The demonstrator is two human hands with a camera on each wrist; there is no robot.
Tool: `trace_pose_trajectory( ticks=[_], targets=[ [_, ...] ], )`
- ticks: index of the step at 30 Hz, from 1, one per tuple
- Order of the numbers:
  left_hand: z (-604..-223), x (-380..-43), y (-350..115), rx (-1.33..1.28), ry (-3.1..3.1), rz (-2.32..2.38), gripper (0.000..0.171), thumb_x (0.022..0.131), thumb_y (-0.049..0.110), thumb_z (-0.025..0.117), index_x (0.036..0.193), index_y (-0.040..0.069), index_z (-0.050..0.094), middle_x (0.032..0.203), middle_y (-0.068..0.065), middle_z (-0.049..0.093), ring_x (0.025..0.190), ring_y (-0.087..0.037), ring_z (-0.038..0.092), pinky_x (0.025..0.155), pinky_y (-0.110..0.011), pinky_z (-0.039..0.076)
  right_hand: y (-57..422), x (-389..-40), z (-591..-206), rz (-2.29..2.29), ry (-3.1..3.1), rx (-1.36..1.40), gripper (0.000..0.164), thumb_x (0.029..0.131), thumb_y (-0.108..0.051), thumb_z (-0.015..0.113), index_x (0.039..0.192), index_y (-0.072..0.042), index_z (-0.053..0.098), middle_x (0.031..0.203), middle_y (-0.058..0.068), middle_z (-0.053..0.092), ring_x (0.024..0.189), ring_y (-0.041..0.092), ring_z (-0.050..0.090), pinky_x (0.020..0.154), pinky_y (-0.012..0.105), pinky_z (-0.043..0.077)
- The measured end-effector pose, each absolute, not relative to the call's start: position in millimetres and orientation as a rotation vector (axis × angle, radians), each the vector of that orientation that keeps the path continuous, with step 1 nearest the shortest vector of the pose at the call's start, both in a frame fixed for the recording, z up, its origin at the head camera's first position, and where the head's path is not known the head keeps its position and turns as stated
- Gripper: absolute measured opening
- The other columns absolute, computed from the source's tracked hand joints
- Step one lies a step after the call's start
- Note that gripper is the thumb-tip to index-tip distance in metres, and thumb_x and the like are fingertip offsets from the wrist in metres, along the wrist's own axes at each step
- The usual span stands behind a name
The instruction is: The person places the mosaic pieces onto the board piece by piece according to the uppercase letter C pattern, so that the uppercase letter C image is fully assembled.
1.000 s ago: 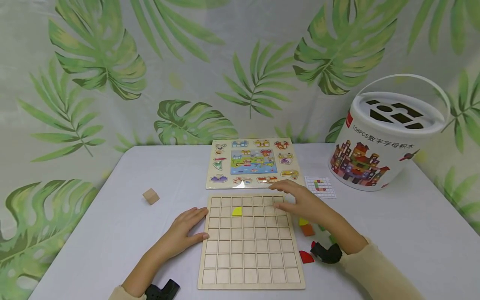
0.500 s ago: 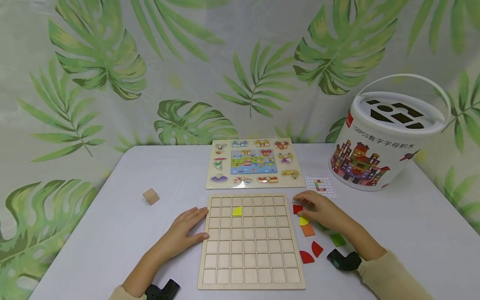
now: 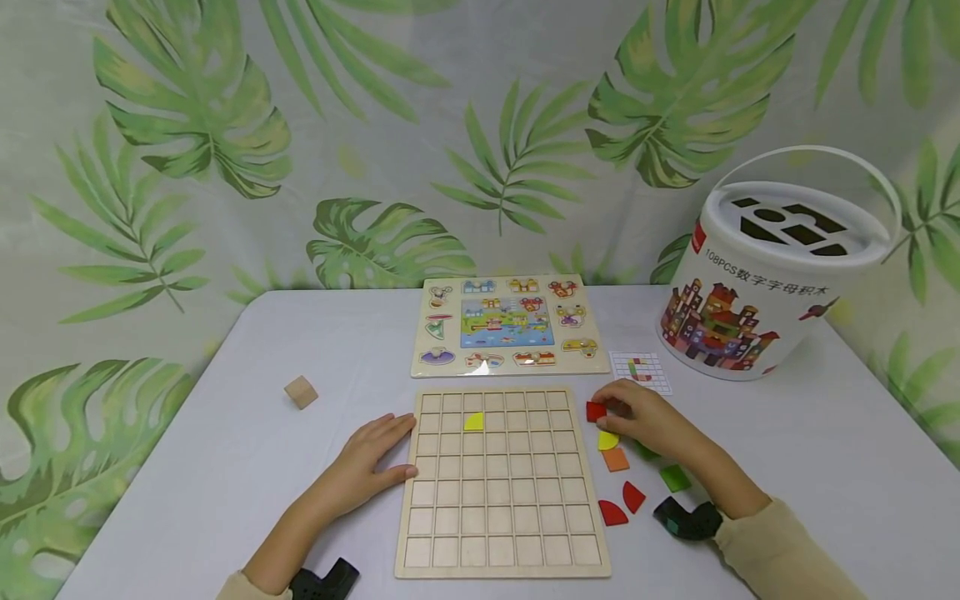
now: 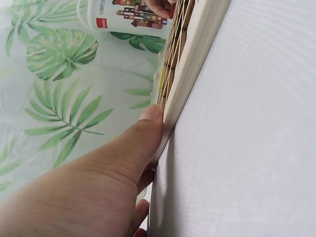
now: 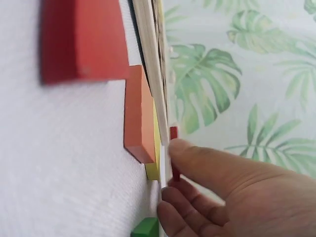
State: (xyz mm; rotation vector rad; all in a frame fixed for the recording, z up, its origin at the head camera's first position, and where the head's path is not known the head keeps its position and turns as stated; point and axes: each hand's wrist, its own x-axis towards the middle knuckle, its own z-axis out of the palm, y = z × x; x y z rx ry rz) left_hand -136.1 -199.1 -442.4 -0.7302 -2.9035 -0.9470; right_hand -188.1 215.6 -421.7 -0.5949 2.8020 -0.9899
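Note:
My right hand (image 3: 648, 421) pinches a red square tile (image 3: 596, 412) between thumb and fingers, just right of the grid board's upper corner. In the right wrist view, the red tile (image 5: 174, 132) is seen edge-on above the cloth. The wooden grid board (image 3: 498, 467) lies flat, with a yellow quarter-circle tile (image 3: 474, 422) in one cell near the top left. My left hand (image 3: 367, 457) rests along the board's left edge, fingers extended. In the left wrist view, its thumb (image 4: 150, 118) touches the board's side (image 4: 190, 74).
Right of the board lie a yellow tile (image 3: 608, 440), an orange square (image 3: 616, 459), red quarter-circles (image 3: 612, 512) and green tiles (image 3: 676, 477). Behind are a picture puzzle (image 3: 510, 325), a pattern card (image 3: 641, 373) and a white bucket (image 3: 757, 283). A wooden cube (image 3: 302, 392) sits left.
My right hand has moved from over the board's upper right to the tiles on the right and now pinches the red square tile. The left hand stays still.

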Motion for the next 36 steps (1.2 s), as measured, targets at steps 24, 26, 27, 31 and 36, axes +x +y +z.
trace_pose_trajectory(
  ticks=[24, 26, 27, 31, 36],
  targets=[
    [-440.8, -135.7, -198.5, -0.732, -2.898, -0.937, 0.067, 0.079, 0.041, 0.065, 0.135, 0.011, 0.042, 0.138, -0.007, 0.039, 0.129, -0.031, 0.025, 0.103, -0.052, 0.016, 125.0, -183.8, -379.8, -1.218, 2.668, -1.093, 0.029, 0.082, -0.015, 0.066, 0.11, -0.009, 0.06, 0.103, -0.001, 0.055, 0.09, 0.019, 0.053, 0.077, 0.035, 0.047],
    [-439.9, -136.0, -198.4, -0.736, -2.897, -0.931, 0.067, 0.079, 0.039, 0.066, 0.135, 0.01, 0.042, 0.138, -0.007, 0.04, 0.129, -0.031, 0.026, 0.103, -0.052, 0.016, 117.1, -187.5, -385.1, -1.212, 2.652, -1.11, 0.028, 0.082, -0.013, 0.066, 0.109, -0.008, 0.06, 0.102, -0.001, 0.056, 0.089, 0.019, 0.053, 0.075, 0.032, 0.048],
    [-439.5, -136.1, -198.2, -0.738, -2.897, -0.929, 0.067, 0.08, 0.039, 0.066, 0.135, 0.01, 0.042, 0.138, -0.007, 0.04, 0.129, -0.031, 0.026, 0.103, -0.052, 0.016, 113.7, -189.1, -388.0, -1.202, 2.648, -1.112, 0.028, 0.082, -0.012, 0.066, 0.109, -0.007, 0.06, 0.101, 0.0, 0.056, 0.088, 0.018, 0.053, 0.075, 0.03, 0.048],
    [-439.0, -136.4, -198.0, -0.742, -2.898, -0.917, 0.067, 0.08, 0.041, 0.065, 0.135, 0.01, 0.042, 0.137, -0.007, 0.04, 0.129, -0.031, 0.027, 0.103, -0.052, 0.017, 105.2, -193.9, -401.9, -1.132, 2.64, -1.049, 0.027, 0.083, -0.016, 0.066, 0.108, -0.007, 0.061, 0.1, -0.001, 0.056, 0.087, 0.014, 0.053, 0.075, 0.026, 0.047],
    [-439.2, -135.9, -197.8, -0.728, -2.906, -0.91, 0.068, 0.08, 0.043, 0.064, 0.135, 0.011, 0.042, 0.137, -0.007, 0.04, 0.128, -0.03, 0.029, 0.102, -0.051, 0.018, 102.0, -197.0, -417.4, -1.027, 2.662, -1.017, 0.024, 0.084, -0.022, 0.065, 0.105, -0.011, 0.063, 0.096, -0.006, 0.055, 0.083, 0.009, 0.049, 0.072, 0.024, 0.045]
  ],
)
